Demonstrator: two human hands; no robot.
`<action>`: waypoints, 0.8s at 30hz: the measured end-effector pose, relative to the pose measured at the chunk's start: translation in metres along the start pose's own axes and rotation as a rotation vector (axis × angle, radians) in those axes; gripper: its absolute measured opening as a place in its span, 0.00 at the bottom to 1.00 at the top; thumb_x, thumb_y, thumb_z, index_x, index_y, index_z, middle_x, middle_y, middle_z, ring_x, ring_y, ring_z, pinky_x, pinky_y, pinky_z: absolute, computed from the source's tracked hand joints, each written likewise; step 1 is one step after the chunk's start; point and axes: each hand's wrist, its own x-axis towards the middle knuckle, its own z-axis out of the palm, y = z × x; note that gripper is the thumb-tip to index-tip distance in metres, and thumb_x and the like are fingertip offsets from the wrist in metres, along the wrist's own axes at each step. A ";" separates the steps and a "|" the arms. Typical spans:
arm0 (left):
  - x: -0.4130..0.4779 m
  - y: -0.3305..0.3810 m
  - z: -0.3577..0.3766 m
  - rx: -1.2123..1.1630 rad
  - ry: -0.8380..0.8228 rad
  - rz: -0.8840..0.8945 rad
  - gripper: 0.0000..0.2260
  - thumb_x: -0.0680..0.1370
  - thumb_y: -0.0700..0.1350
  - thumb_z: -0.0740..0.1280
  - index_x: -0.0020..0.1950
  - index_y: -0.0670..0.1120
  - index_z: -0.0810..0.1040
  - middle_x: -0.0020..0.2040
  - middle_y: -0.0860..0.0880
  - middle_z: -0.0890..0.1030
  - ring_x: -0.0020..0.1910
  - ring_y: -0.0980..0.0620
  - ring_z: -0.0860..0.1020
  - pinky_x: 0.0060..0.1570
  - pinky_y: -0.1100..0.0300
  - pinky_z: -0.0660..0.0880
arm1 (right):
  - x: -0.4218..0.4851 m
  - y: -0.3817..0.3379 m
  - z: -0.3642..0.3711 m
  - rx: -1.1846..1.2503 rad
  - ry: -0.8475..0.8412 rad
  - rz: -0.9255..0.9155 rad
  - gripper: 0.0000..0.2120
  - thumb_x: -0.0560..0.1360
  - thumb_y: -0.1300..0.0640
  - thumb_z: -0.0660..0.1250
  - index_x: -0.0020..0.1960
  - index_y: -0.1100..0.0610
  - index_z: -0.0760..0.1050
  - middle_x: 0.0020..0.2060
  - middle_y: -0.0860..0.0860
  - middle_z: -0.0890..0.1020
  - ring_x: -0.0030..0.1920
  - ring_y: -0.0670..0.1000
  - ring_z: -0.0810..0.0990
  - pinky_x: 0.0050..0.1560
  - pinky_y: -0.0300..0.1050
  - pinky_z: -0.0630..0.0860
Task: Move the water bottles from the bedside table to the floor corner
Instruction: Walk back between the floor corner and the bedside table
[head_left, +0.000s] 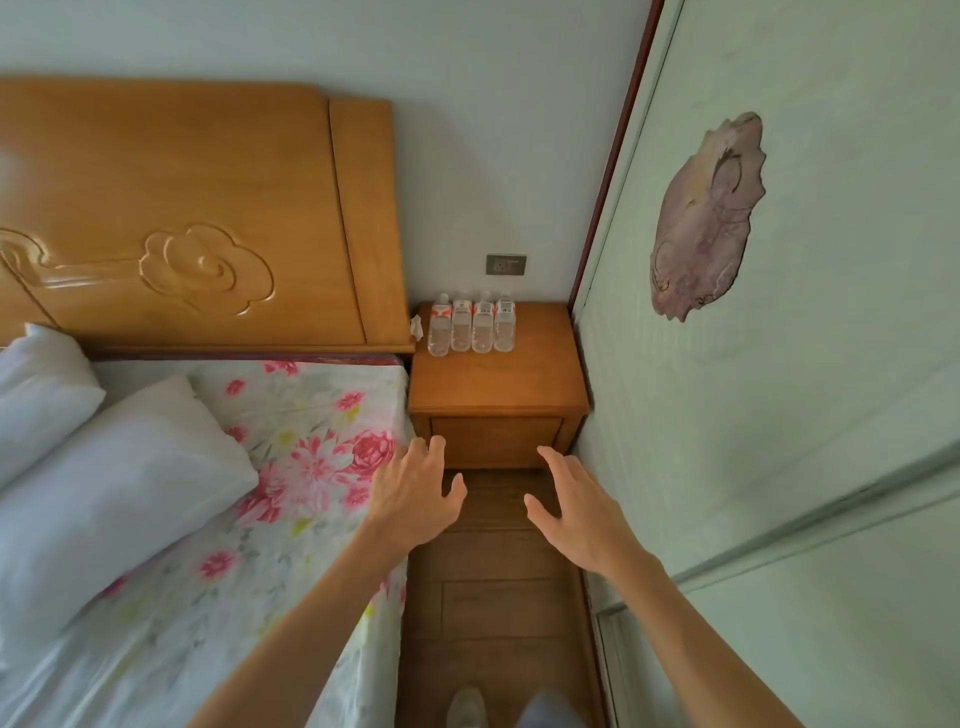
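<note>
Four clear bottles (471, 323) are standing upright in a touching row at the back of the bedside table (496, 384), near the wall. Their white and red labels are showing print too small to read. The left hand (413, 496) and right hand (576, 512) are hovering in front of the table, fingers spread, holding nothing.

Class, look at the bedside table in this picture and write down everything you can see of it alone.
The bedside table is a small, boxy cabinet of orange-brown wood with a smooth flat top and a recessed front panel, perhaps a drawer. It stands upright on the wooden floor, wedged between the bed and the green wall on the right, its back toward the rear wall. Four clear water bottles stand in a row at the back of its top. Neither hand touches it.
</note>
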 end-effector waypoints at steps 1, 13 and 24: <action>0.008 -0.002 0.001 0.006 -0.005 0.002 0.21 0.79 0.58 0.59 0.66 0.47 0.68 0.57 0.50 0.76 0.51 0.52 0.77 0.47 0.60 0.77 | 0.008 0.001 -0.002 0.002 -0.004 0.002 0.32 0.79 0.39 0.58 0.78 0.48 0.52 0.74 0.47 0.65 0.71 0.49 0.69 0.66 0.47 0.73; 0.126 -0.012 0.018 0.012 -0.041 -0.059 0.21 0.79 0.58 0.59 0.67 0.48 0.67 0.60 0.49 0.75 0.56 0.50 0.76 0.51 0.56 0.77 | 0.135 0.026 -0.015 0.012 -0.051 -0.018 0.32 0.80 0.39 0.58 0.78 0.49 0.52 0.74 0.47 0.65 0.72 0.49 0.67 0.65 0.46 0.72; 0.263 0.021 0.037 -0.003 -0.121 -0.113 0.20 0.78 0.59 0.59 0.65 0.50 0.67 0.61 0.50 0.75 0.55 0.51 0.76 0.51 0.56 0.77 | 0.269 0.072 -0.052 0.073 -0.095 -0.004 0.32 0.79 0.39 0.58 0.78 0.47 0.52 0.76 0.46 0.62 0.74 0.50 0.65 0.68 0.50 0.69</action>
